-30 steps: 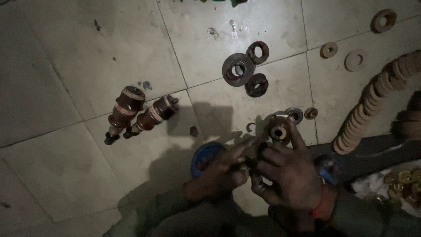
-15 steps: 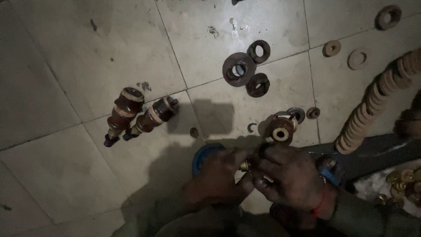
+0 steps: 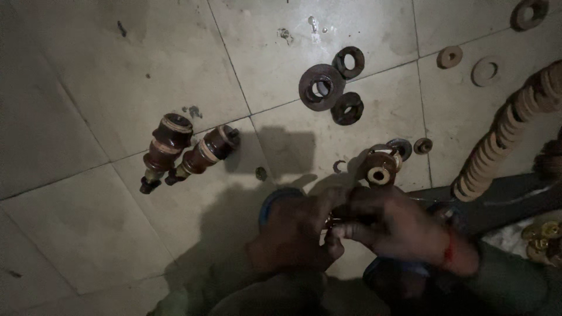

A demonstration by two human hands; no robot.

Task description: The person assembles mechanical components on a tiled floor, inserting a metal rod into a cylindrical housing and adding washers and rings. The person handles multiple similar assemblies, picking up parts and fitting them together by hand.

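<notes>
My left hand [image 3: 295, 234] and my right hand [image 3: 389, 225] meet low in the head view, fingertips pinched together on a small brass-coloured part [image 3: 332, 225] that is mostly hidden in shadow. Just above my right hand a brown insulator piece with a round opening [image 3: 379, 169] stands on the tiled floor, free of both hands. A blue round object [image 3: 275, 202] shows partly under my left hand. Two assembled brown insulators [image 3: 184, 152] lie side by side on the floor to the left.
Three dark rubber rings [image 3: 331, 85] lie on the tiles above. Tan washers [image 3: 449, 57] are scattered at top right, and a long curved row of tan discs [image 3: 503, 137] runs down the right. Brass fittings [image 3: 541, 237] sit at the far right edge.
My right hand let go of the brown insulator piece, which now stands on the floor. Both hands dropped lower and closed together on a small part.
</notes>
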